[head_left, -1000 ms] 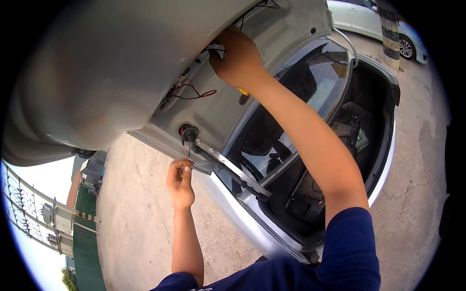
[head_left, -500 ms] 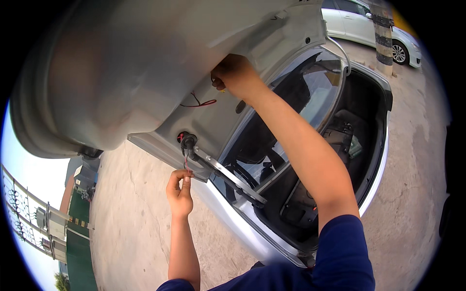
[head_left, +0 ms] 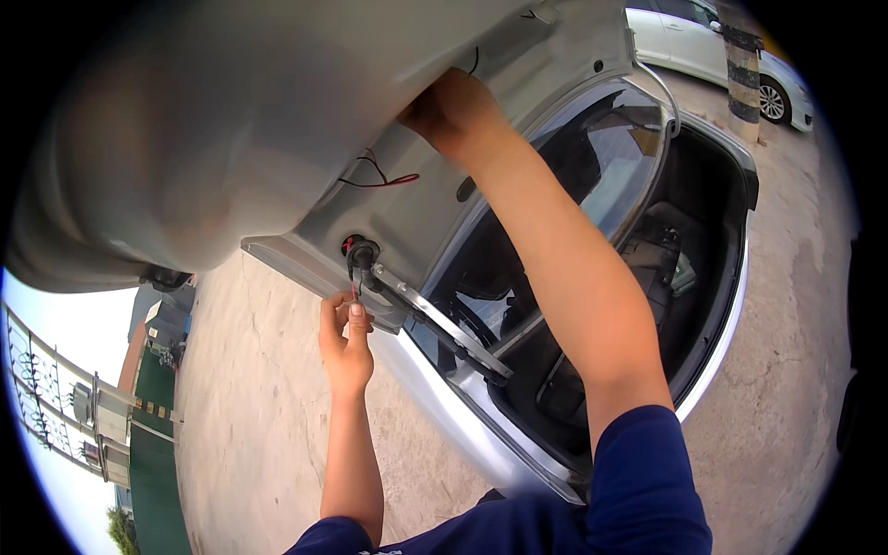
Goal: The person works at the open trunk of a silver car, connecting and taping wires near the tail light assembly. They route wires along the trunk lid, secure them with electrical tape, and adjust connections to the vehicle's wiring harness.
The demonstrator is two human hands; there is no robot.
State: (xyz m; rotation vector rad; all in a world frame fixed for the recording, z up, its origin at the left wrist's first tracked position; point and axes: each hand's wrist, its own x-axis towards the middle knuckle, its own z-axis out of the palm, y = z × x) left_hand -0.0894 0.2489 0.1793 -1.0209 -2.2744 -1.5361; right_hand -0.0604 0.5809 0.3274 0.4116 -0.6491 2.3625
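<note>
I have the raised silver trunk lid (head_left: 185,139) above me. My left hand (head_left: 348,335) pinches thin red-and-dark wire (head_left: 357,288) hanging below a black rubber boot (head_left: 364,252) in the lid. My right hand (head_left: 453,111) reaches up under the inner panel's edge, its fingertips shadowed and hidden, so what it holds, if anything, cannot be seen. A red-and-black wire loop (head_left: 400,178) dangles below and left of it. A metal hinge arm (head_left: 444,328) runs from near the boot down to the car body.
Below the lid are the rear window (head_left: 610,139) and the open trunk (head_left: 708,314) with dark contents. A white car (head_left: 657,28) and a striped pillar (head_left: 745,83) stand at upper right. A green fence (head_left: 153,462) and utility equipment (head_left: 106,425) are at lower left, beyond the concrete ground (head_left: 240,388).
Since half a second ago my right hand has risen along the panel edge, and my left hand sits higher in the picture, still pinching the wire. The whole view has shifted slightly.
</note>
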